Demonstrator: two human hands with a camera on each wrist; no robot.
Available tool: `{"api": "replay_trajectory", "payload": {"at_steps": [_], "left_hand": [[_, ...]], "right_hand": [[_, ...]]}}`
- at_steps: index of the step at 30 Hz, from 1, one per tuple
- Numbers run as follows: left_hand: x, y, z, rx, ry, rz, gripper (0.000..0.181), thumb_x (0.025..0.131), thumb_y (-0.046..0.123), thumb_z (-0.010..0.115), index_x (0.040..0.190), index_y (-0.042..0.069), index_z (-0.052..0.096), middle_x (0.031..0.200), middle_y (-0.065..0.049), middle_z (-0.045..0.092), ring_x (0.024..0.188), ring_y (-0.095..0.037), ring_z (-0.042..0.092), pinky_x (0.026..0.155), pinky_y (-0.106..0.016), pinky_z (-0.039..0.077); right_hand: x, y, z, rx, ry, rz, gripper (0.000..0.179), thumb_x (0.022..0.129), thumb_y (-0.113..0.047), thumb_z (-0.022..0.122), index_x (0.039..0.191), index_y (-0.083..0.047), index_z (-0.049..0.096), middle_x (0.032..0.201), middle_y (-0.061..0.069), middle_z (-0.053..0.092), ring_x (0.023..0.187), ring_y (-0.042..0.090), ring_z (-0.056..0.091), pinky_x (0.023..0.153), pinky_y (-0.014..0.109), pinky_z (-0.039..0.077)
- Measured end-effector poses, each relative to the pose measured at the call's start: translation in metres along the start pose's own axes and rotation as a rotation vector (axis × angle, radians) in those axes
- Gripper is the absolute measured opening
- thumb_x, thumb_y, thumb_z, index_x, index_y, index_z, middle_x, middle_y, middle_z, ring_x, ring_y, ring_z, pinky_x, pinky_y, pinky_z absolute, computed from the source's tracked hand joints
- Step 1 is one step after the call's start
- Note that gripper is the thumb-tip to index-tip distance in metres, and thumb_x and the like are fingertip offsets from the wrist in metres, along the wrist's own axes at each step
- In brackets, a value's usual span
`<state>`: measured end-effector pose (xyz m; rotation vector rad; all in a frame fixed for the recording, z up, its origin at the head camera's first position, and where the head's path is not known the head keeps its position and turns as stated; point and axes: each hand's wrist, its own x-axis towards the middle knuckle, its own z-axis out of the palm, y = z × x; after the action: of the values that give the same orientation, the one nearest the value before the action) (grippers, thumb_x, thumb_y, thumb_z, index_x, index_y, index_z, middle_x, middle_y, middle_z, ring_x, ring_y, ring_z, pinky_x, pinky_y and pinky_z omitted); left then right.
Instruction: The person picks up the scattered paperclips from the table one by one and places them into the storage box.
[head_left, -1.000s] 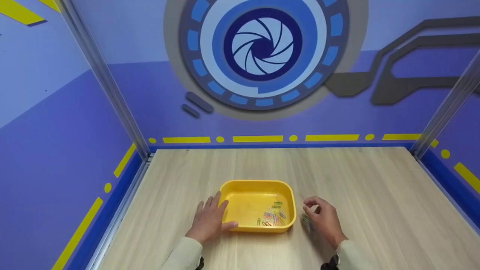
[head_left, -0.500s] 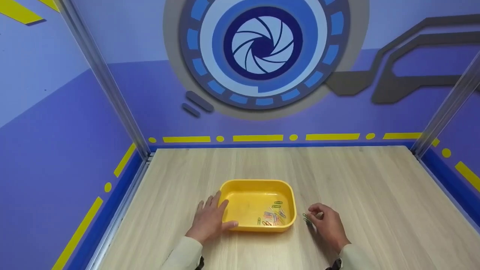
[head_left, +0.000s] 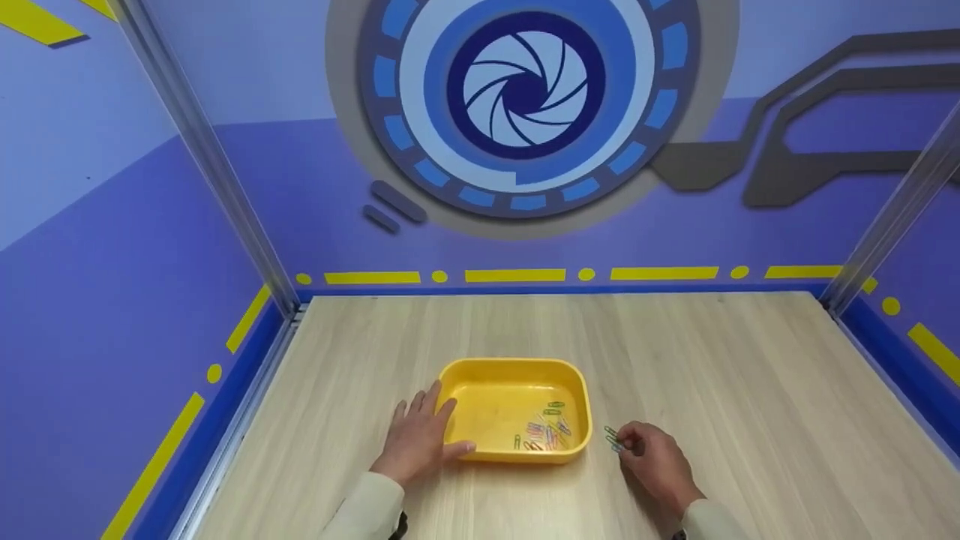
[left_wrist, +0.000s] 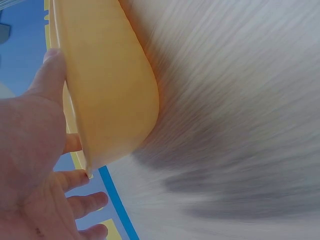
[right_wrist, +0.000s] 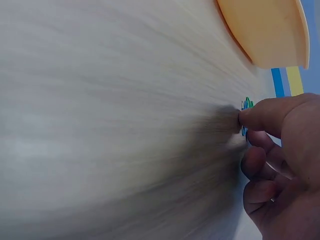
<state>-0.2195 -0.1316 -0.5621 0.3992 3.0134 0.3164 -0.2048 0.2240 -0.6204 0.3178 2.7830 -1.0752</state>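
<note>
In the head view, a yellow tray sits on the table with several coloured paper clips gathered in its front right part. My left hand rests at the tray's left end, fingers spread, thumb along the front rim. The left wrist view shows that hand's thumb against the rim. To the right of the tray, my right hand is low over the table, fingers bent, with thumb and index tips at a few green and blue paper clips. I cannot tell whether one is pinched between them.
The light wooden table is enclosed by blue and purple printed panels at the back and sides. Metal posts stand at the back corners.
My right hand has come down and slightly right and nearer, its fingertips now at the loose clips. My left hand and the tray hold still.
</note>
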Motion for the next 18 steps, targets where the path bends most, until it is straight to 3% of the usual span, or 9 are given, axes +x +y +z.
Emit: {"api": "replay_trajectory", "payload": {"at_steps": [11, 18], "left_hand": [[0.0003, 0.0, 0.0001, -0.004, -0.008, -0.015, 0.079, 0.075, 0.066, 0.056, 0.136, 0.018, 0.043, 0.152, -0.01, 0.019, 0.135, -0.034, 0.027, 0.109, -0.056, 0.018], [-0.0015, -0.0016, -0.0013, 0.022, 0.03, 0.037, 0.079, 0.075, 0.066, 0.054, 0.135, 0.015, 0.045, 0.15, -0.013, 0.024, 0.133, -0.036, 0.031, 0.106, -0.057, 0.023]], "right_hand": [[0.0018, 0.0024, 0.0038, 0.058, -0.001, -0.01, 0.019, 0.078, 0.002, 0.062, 0.09, -0.014, 0.062, 0.087, 0.0, 0.057, 0.082, 0.013, 0.05, 0.068, 0.027, 0.042], [0.001, 0.0042, 0.0059, 0.083, 0.003, -0.014, 0.016, 0.079, 0.002, 0.062, 0.085, -0.013, 0.06, 0.082, 0.0, 0.056, 0.078, 0.012, 0.049, 0.062, 0.022, 0.039]]}}
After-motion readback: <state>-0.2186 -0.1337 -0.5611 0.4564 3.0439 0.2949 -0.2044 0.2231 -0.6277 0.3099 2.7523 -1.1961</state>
